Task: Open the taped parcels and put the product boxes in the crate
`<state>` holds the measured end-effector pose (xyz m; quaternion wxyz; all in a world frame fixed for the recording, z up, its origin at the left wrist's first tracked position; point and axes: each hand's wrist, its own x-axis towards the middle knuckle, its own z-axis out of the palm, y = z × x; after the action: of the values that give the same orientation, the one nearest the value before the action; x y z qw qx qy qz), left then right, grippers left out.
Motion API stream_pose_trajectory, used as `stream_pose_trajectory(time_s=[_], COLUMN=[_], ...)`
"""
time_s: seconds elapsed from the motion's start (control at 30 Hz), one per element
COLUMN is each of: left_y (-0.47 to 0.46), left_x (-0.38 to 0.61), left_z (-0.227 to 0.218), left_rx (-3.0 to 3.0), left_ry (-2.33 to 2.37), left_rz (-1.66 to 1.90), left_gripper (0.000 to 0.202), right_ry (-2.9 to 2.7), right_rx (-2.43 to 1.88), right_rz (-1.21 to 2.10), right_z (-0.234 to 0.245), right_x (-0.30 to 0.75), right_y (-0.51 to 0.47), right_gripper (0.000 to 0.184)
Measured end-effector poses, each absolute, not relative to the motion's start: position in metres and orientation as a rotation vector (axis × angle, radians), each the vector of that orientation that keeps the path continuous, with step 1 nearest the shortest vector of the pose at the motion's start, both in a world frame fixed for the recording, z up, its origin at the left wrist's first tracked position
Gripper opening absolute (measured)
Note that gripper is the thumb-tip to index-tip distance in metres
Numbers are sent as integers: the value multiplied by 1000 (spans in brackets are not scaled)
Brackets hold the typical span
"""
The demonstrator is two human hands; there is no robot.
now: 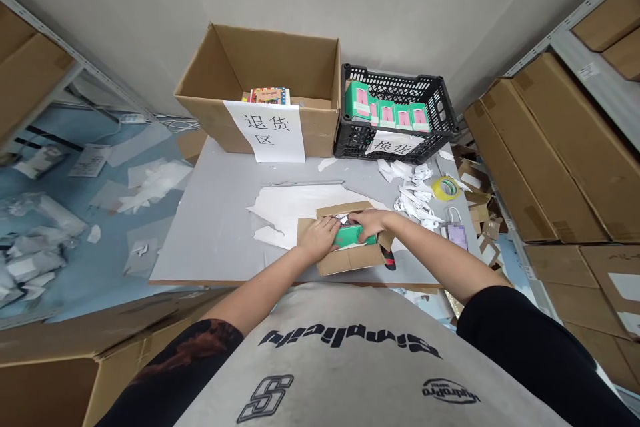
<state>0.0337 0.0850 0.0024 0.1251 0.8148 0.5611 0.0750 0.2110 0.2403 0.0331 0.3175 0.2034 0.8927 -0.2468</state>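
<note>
A small open cardboard box (350, 257) lies on the grey table (220, 220) right in front of me. Inside it sits a green packet (351, 235). My left hand (320, 237) rests closed on the box's left side, fingers curled onto the green packet. From the right, my right hand (367, 219) reaches over the box's far flap, its fingers bent on the packet's top edge. Torn white wrapping (290, 210) lies under and behind the box.
At the table's back stand a large open cardboard box (260, 80) with a paper sign and a black plastic crate (435, 107) of green-pink packets. Paper scraps (415, 197), a yellow tape roll (446, 188) and a small bag (456, 232) lie at right. Stacked cartons flank both sides.
</note>
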Motion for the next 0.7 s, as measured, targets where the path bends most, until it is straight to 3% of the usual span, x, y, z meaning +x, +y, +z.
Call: stream_pose_trajectory(time_s=[0.1, 0.27, 0.43, 0.6, 0.7], left_y=[77, 71, 73, 70, 70], left_x=[34, 32, 27, 19, 17], left_z=[2, -6, -14, -9, -2], left_rx=[2271, 2223, 2151, 1990, 1872], left_ry=[1739, 1740, 1768, 1716, 1668], left_rz=[295, 329, 399, 465, 494], left_gripper=[61, 96, 98, 118, 100], right_ry=[2425, 2382, 2174, 2100, 2157], right_rx=[546, 627, 721, 747, 758], right_rz=[-705, -1003, -1365, -1514, -1493], right_z=[28, 24, 27, 39, 50], right_x=[206, 196, 189, 185, 184], right_y=[231, 227, 233, 234, 232], right_gripper=[72, 74, 68, 57, 57])
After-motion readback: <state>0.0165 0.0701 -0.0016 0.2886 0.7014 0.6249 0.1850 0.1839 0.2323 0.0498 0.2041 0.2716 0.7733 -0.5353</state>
